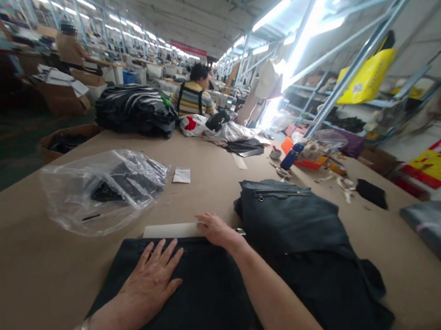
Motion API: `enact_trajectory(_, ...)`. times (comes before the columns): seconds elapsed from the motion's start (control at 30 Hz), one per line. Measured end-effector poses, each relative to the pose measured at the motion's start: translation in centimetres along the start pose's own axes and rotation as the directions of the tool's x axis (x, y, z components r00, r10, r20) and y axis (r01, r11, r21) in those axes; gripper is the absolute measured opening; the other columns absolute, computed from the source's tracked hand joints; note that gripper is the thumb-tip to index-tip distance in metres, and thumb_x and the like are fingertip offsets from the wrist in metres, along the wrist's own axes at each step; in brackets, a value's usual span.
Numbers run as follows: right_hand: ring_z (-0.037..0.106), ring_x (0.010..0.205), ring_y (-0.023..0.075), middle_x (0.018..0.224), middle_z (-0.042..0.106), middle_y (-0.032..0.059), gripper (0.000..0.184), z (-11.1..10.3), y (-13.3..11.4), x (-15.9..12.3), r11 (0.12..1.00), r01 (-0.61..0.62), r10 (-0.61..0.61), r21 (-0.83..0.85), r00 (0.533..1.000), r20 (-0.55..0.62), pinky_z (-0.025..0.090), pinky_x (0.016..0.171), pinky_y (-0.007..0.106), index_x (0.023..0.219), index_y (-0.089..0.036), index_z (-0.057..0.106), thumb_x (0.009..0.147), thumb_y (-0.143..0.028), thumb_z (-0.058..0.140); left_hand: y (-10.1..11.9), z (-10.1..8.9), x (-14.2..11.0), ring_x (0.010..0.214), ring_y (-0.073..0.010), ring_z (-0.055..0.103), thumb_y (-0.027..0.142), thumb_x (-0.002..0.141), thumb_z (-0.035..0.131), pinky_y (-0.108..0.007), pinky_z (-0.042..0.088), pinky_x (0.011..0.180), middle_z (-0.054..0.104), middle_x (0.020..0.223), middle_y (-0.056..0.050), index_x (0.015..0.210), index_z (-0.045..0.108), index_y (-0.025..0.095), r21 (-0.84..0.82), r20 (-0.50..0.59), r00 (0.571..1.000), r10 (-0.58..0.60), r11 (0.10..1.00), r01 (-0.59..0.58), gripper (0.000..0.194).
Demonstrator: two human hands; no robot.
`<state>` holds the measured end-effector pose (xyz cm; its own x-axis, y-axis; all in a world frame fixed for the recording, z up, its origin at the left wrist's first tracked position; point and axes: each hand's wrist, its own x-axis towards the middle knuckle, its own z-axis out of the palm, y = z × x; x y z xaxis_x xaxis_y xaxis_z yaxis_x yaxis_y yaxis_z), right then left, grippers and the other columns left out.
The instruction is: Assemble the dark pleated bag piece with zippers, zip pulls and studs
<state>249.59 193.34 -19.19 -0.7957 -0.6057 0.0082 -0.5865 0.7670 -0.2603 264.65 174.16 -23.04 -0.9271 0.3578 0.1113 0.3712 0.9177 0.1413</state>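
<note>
My left hand lies flat on a dark garment piece, fingers spread and pointing away from me. Along the far edge of that cloth runs a pale card strip, partly under or behind the fabric; I cannot tell which. My right hand is at the strip's right end, its fingers bent around it. To the right of my right forearm is a stack of dark garments, the top one showing a zipped pocket. A clear plastic bag with dark items inside rests on the left.
The brown-topped table also bears a small white paper, a dark cloth pile, a blue container, an orange tray and scraps. A person sits beyond it. Metal shelving stands at right.
</note>
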Motion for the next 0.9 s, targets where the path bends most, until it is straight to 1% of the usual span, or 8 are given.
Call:
enact_trajectory(0.1,0.046,0.119,0.0134,0.133,0.051,0.0059,0.043,-5.1,4.5,-0.7,0.985,-0.166,0.156,-0.049,0.973,-0.172,0.035,0.101,0.02,0.135,-0.02,0.046,0.093,-0.027,0.04,-0.2,0.3,0.0,0.136,-0.0357,0.029,0.039,0.086,0.048,-0.057,0.022,0.111,0.031,0.149,-0.009,0.139,0.045,0.023,0.003,-0.008,1.0,-0.008,1.0,0.008,0.055)
enact_trajectory(0.23,0.049,0.115,0.0213,0.119,0.058,0.0138,0.038,-12.6,13.0,-2.9,0.887,-0.441,0.393,-0.135,0.877,-0.276,0.032,0.105,0.033,0.117,-0.012,0.062,0.093,-0.02,0.033,-0.1,0.2,0.1,0.136,-0.0347,0.03,0.039,0.087,0.047,-0.057,0.022,0.111,0.031,0.148,-0.008,0.139,0.044,0.023,0.008,-0.012,1.0,-0.007,1.0,0.008,0.055)
enact_trajectory(0.3,0.051,0.111,0.025,0.115,0.059,0.0159,0.035,-14.3,16.4,-4.3,0.833,-0.523,0.476,-0.181,0.844,-0.247,0.035,0.102,0.038,0.111,-0.012,0.066,0.091,-0.019,0.038,-0.1,0.1,0.1,0.136,-0.0348,0.03,0.04,0.087,0.046,-0.058,0.023,0.111,0.03,0.148,-0.008,0.139,0.043,0.024,0.015,0.011,1.0,-0.01,1.0,0.01,0.055)
enact_trajectory(0.4,0.05,0.112,0.0276,0.118,0.059,0.0126,0.033,-14.4,19.0,-5.4,0.781,-0.575,0.544,-0.243,0.818,-0.186,0.04,0.095,0.04,0.112,-0.02,0.067,0.089,-0.023,0.043,-0.1,0.1,0.1,0.137,-0.0343,0.028,0.04,0.088,0.044,-0.058,0.023,0.111,0.028,0.148,-0.007,0.139,0.042,0.025,0.023,0.047,0.999,-0.015,1.0,0.014,0.054)
enact_trajectory(0.57,0.048,0.115,0.028,0.124,0.055,0.0077,0.034,-13.8,19.6,-4.8,0.721,-0.63,0.618,-0.29,0.773,-0.142,0.042,0.092,0.045,0.118,-0.028,0.062,0.087,-0.026,0.048,-0.3,0.0,0.3,0.138,-0.0324,0.025,0.041,0.088,0.043,-0.058,0.023,0.111,0.024,0.149,-0.004,0.141,0.037,0.028,0.02,0.074,0.997,-0.027,0.999,0.026,0.054)
enact_trajectory(0.7,0.051,0.109,0.0256,0.115,0.059,0.0072,0.026,-15.2,18.2,-4.7,0.73,-0.601,0.581,-0.325,0.797,-0.168,0.042,0.088,0.041,0.104,-0.023,0.066,0.08,-0.019,0.055,-0.7,0.1,0.3,0.135,-0.0325,0.03,0.04,0.087,0.047,-0.057,0.029,0.109,0.027,0.148,-0.004,0.14,0.038,0.029,0.013,0.064,0.998,0.001,1.0,-0.002,0.056)
enact_trajectory(0.8,0.054,0.104,0.0236,0.108,0.062,0.0076,0.02,-16.7,16.4,-5.6,0.749,-0.549,0.483,-0.369,0.835,-0.263,0.04,0.087,0.036,0.095,-0.02,0.066,0.08,-0.017,0.054,-1.4,0.1,0.1,0.131,-0.0335,0.038,0.036,0.085,0.052,-0.056,0.037,0.105,0.035,0.145,-0.006,0.137,0.046,0.028,0.03,-0.016,0.999,0.045,0.999,-0.045,0.054)
enact_trajectory(0.9,0.051,0.107,0.0245,0.108,0.062,0.0094,0.018,-18.8,13.9,-7.1,0.756,-0.503,0.359,-0.418,0.853,-0.378,0.035,0.092,0.037,0.094,-0.017,0.064,0.086,-0.021,0.049,-2.0,-1.1,0.2,0.124,-0.0337,0.047,0.035,0.086,0.053,-0.054,0.046,0.098,0.048,0.137,-0.008,0.129,0.057,0.025,0.049,-0.188,0.977,0.099,0.995,-0.091,0.045)
